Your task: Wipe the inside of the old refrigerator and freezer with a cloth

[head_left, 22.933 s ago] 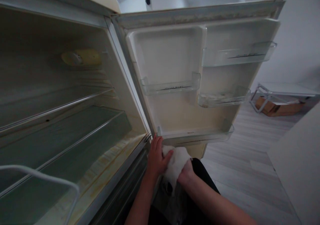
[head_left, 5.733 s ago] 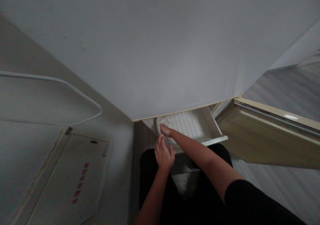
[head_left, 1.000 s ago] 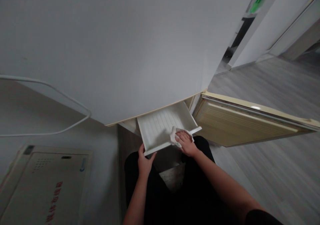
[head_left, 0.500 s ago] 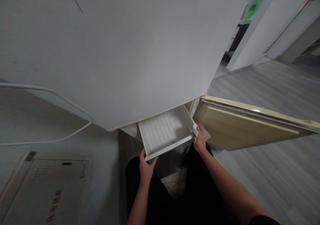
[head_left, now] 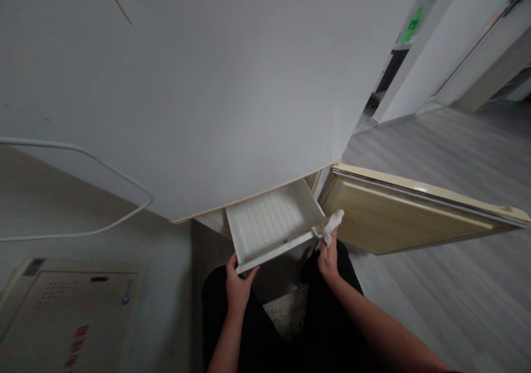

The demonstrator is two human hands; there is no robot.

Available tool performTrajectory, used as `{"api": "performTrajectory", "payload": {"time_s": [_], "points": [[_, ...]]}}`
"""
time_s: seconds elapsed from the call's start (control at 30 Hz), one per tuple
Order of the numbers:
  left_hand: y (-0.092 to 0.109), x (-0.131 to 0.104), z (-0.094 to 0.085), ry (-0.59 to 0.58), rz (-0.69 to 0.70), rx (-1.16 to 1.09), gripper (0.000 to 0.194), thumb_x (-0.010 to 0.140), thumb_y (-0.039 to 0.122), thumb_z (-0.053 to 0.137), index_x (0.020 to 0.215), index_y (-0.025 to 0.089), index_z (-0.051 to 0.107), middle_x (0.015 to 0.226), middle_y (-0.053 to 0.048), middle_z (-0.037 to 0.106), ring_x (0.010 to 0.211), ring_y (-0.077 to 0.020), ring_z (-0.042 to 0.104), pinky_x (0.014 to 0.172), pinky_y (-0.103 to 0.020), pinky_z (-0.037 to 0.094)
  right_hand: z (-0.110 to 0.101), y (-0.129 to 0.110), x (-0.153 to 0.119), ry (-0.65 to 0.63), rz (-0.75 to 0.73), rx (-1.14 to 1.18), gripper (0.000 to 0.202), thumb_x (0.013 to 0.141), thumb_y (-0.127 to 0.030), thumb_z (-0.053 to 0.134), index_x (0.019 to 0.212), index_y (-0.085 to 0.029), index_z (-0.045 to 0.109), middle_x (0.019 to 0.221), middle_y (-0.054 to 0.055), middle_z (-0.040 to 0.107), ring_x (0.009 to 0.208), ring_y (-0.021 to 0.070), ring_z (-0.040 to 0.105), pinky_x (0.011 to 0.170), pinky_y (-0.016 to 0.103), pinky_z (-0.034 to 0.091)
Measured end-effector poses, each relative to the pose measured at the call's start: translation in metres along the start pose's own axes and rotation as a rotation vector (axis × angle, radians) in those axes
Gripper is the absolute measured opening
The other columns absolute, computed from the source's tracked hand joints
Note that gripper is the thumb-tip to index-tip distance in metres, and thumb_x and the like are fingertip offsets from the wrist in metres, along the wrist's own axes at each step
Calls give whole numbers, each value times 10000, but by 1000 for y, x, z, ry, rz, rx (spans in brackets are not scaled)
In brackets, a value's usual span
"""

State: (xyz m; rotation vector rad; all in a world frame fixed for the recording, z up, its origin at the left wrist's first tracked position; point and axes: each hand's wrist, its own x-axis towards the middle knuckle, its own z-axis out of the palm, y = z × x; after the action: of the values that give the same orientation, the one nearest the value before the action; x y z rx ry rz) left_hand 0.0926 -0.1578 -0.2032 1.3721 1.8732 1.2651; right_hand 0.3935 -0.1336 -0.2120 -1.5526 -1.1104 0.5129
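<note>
A white drawer point(head_left: 265, 218) with a ribbed bottom is pulled part way out of a white fridge point(head_left: 249, 85). My left hand point(head_left: 239, 284) grips the drawer's front left corner, thumb at the front and fingers along the side. At the front right corner, my right hand point(head_left: 329, 257) is closed on a crumpled white cloth point(head_left: 332, 224). The cloth sticks up above the fingers and touches or overlaps the drawer's front edge. Nothing lies inside the drawer apart from a small dark mark by its front rim.
To the right the fridge door point(head_left: 398, 212) stands wide open, near my right hand. A white cable point(head_left: 103, 174) loops on the left, above a wall box point(head_left: 78, 312) with red lettering. Grey wood-look floor point(head_left: 456, 157) stretches away right. A green bottle point(head_left: 411, 25) shows in the background.
My right hand has turned and drawn down slightly, so the cloth now stands up above the fingers. My left hand keeps its hold on the drawer corner.
</note>
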Motion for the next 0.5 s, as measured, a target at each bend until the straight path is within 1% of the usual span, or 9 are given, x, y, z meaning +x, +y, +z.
{"api": "performTrajectory", "payload": {"time_s": [0.07,0.13,0.2,0.27,0.33,0.4,0.47,0.5], "points": [[2,-1,0,10,3,4,794,672,515,810,1326,191,497,1292,-149,594,1200,-321,583,1046,-503,471,5,-7,-18,-53,65,74,601,1011,-423,359,1561,-195,273,1600,137,303,1507,248,250,1233,544,158],[4,-2,0,33,4,8,783,662,524,818,1309,203,516,1269,-136,610,1185,-315,591,1040,-494,475,11,-14,-37,-112,115,154,574,1009,-418,375,1538,-203,312,1529,139,417,1456,251,353,1214,546,218],[8,-3,2,69,-3,-9,771,647,526,831,1286,211,535,1248,-124,621,1174,-307,597,1037,-480,478,19,-20,-53,-177,126,223,520,1009,-405,388,1490,-207,377,1454,136,495,1389,250,441,1188,531,281],[12,-2,4,114,-37,-49,765,633,519,845,1267,216,543,1231,-116,627,1144,-293,613,1025,-467,487,28,-26,-62,-242,103,257,446,1012,-386,389,1414,-204,451,1363,130,560,1296,238,522,1158,498,336],[19,3,9,161,-99,-108,765,619,501,859,1253,217,541,1215,-107,626,1114,-275,625,1027,-466,485,37,-33,-61,-280,78,254,393,1012,-376,387,1345,-199,497,1277,122,599,1213,228,567,1125,468,377],[26,11,15,216,-182,-202,778,584,460,887,1233,213,536,1196,-95,620,1125,-267,616,1063,-470,456,47,-41,-51,-285,65,255,377,1009,-377,389,1319,-198,507,1230,117,615,1167,222,580,1094,446,405],[35,23,25,284,-287,-327,788,536,397,919,1196,210,532,1202,-85,605,1193,-266,576,1118,-458,404,59,-51,-34,-284,55,289,395,1005,-382,393,1337,-195,497,1254,119,609,1179,217,570,1096,431,401],[39,30,31,329,-352,-391,784,520,361,929,1176,214,526,1225,-82,590,1237,-263,546,1141,-441,378,66,-56,-24,-287,51,315,409,1003,-387,394,1350,-191,491,1290,122,595,1213,216,553,1117,427,379]]}}
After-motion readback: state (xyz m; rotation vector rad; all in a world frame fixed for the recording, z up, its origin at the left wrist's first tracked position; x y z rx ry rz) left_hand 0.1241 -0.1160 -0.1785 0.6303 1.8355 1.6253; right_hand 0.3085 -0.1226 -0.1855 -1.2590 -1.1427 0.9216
